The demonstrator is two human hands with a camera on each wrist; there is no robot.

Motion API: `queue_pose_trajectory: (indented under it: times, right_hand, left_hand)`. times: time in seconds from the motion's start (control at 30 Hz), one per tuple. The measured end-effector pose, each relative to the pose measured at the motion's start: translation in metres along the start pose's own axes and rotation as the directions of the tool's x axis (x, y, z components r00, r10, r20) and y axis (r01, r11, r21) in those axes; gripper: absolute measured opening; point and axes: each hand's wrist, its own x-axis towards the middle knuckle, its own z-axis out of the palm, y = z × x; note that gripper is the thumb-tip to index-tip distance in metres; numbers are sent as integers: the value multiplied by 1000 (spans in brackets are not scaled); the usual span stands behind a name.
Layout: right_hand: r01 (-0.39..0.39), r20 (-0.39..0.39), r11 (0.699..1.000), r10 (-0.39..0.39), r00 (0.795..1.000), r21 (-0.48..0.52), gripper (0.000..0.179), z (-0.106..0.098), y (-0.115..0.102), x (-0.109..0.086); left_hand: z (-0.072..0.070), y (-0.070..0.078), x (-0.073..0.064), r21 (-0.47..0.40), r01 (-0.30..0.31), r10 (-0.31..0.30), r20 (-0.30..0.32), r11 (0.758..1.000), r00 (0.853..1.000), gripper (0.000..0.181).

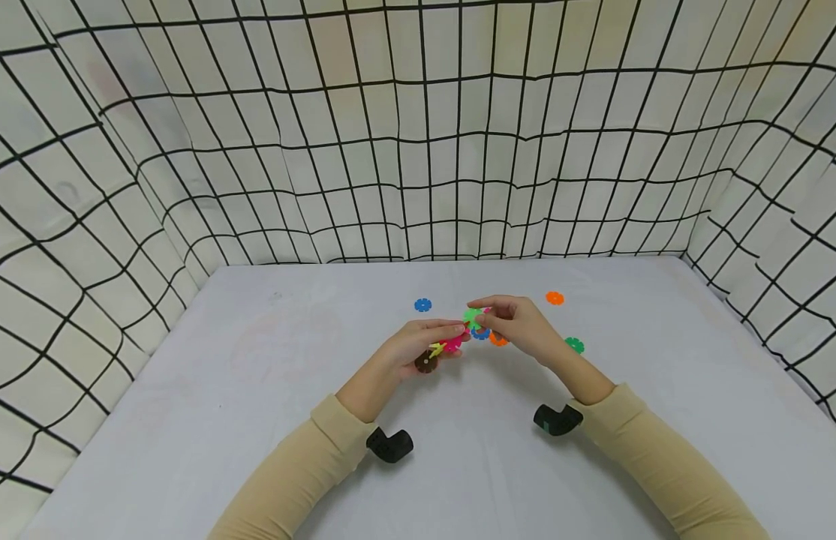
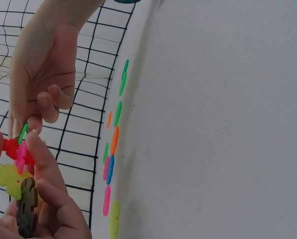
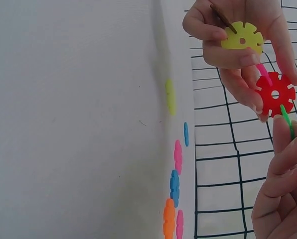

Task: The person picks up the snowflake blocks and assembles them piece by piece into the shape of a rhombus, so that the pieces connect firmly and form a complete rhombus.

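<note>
Slotted plastic discs are linked in a chain: a brown disc [image 2: 28,209], a yellow disc [image 3: 249,36], a pink disc [image 3: 262,72] and a red disc [image 3: 275,94]. My left hand [image 1: 418,343] holds this chain above the table, its fingers around the yellow and pink discs and near the red one. Between thumb and fingertips, my right hand [image 1: 522,324] pinches a green disc [image 1: 472,318]. In the right wrist view the green disc's edge meets the rim of the red disc; how deep it sits in the slot I cannot tell.
Loose discs lie on the white table [image 1: 256,420]: a blue disc [image 1: 422,304], an orange disc [image 1: 555,298], a green one [image 1: 575,345], and others behind the hands. A yellow disc [image 3: 170,97] lies nearer. Black-grid white walls [image 1: 445,165] enclose the table.
</note>
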Motion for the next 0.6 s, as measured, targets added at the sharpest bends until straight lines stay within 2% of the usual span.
queue_pose_trajectory:
  times: [0.43,0.6]
  right_hand:
    - [4,-11,1000,-3,1000,10,30,1,-1,-2]
    - [7,14,1000,-8,1000,21,32,1,1,0]
  left_hand:
    - [2,0,-1,-9,3,-3,-4,1000,1000,37]
    - [2,0,-1,-13,-10,10,-3,1000,1000,37]
